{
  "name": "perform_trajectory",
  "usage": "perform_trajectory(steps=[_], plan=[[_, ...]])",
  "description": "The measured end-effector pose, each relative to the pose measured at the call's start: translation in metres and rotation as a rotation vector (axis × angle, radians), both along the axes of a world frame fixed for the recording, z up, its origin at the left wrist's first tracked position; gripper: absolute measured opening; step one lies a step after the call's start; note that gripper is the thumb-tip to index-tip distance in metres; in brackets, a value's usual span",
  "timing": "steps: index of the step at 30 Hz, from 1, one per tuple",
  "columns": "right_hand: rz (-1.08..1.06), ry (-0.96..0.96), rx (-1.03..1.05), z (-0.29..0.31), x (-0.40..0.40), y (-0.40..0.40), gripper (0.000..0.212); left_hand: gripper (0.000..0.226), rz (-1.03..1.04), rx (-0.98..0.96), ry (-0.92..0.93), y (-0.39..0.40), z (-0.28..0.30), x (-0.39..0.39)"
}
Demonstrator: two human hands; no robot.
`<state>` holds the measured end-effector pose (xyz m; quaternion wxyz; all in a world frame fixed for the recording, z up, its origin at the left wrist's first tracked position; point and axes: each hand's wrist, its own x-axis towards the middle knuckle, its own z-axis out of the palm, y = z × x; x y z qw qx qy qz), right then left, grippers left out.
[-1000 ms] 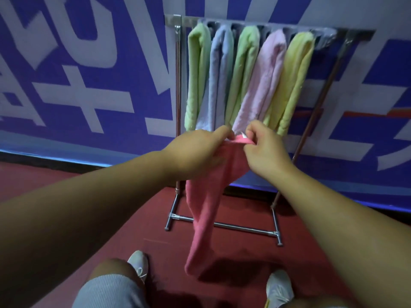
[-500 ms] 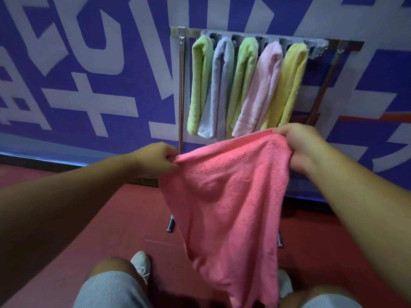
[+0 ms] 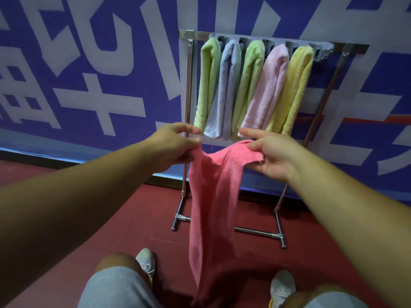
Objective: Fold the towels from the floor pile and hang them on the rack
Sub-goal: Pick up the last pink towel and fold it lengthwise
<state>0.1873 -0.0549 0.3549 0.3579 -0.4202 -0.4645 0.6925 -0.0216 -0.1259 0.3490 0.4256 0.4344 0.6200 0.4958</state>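
A pink towel [image 3: 213, 196] is pinched at its upper corners by the left hand [image 3: 175, 147] and right hand [image 3: 273, 156], hanging before the rack [image 3: 189, 107], on which five folded towels [image 3: 251, 87] are draped.

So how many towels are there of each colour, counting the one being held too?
Green towels: 2, first green towel, second green towel
Light blue towel: 1
Pale pink towel: 1
Yellow towel: 1
Bright pink towel, held in both hands: 1
Total: 6 towels, 5 of them on the rack.
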Motion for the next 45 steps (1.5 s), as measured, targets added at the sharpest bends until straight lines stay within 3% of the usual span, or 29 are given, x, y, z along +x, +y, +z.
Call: perform_trajectory(steps=[4, 6, 8, 12, 15, 21, 24, 26, 28, 34, 39, 45], plan=[[0.067, 0.059, -0.033, 0.01, -0.02, -0.016, 0.037, 0.008, -0.085, 0.145, 0.258, -0.006, 0.012, 0.026], [0.072, 0.127, -0.046, 0.017, -0.025, -0.023, 0.036, 0.007, -0.049, 0.209, 0.416, -0.009, 0.015, 0.033], [0.071, 0.117, 0.039, 0.021, -0.027, -0.029, 0.039, 0.013, -0.028, 0.258, 0.463, -0.013, 0.019, 0.034], [0.061, -0.22, 0.408, 0.019, -0.029, -0.034, 0.019, 0.038, -0.036, 0.298, 0.583, -0.02, 0.023, 0.029], [0.013, -0.515, 0.681, 0.016, -0.029, -0.033, 0.009, 0.032, -0.074, 0.345, 0.691, -0.026, 0.026, 0.03], [-0.037, -0.573, 0.82, 0.021, -0.027, -0.035, 0.022, 0.015, -0.035, 0.419, 0.88, -0.027, 0.032, 0.027], [0.202, -0.998, 1.047, 0.023, -0.015, -0.03, 0.024, 0.014, -0.083, 0.396, 0.912, -0.029, 0.036, 0.02], [0.431, -1.218, 0.955, 0.022, -0.004, -0.026, 0.021, 0.017, -0.145, 0.386, 0.987, -0.032, 0.04, 0.016], [0.51, -1.342, 0.857, 0.018, 0.006, -0.021, 0.02, 0.018, -0.222, 0.398, 1.088, -0.033, 0.044, 0.013], [0.283, -1.523, 1.053, 0.014, 0.022, -0.009, 0.024, 0.015, -0.309, 0.284, 1.207, -0.029, 0.039, 0.009], [-0.022, -1.571, 1.105, 0.015, 0.016, -0.014, 0.014, 0.012, -0.313, 0.219, 1.157, -0.024, 0.028, 0.012], [-0.132, -1.416, 1.121, 0.012, 0.018, -0.007, 0.018, 0.012, -0.224, 0.148, 1.109, -0.022, 0.023, 0.002]])
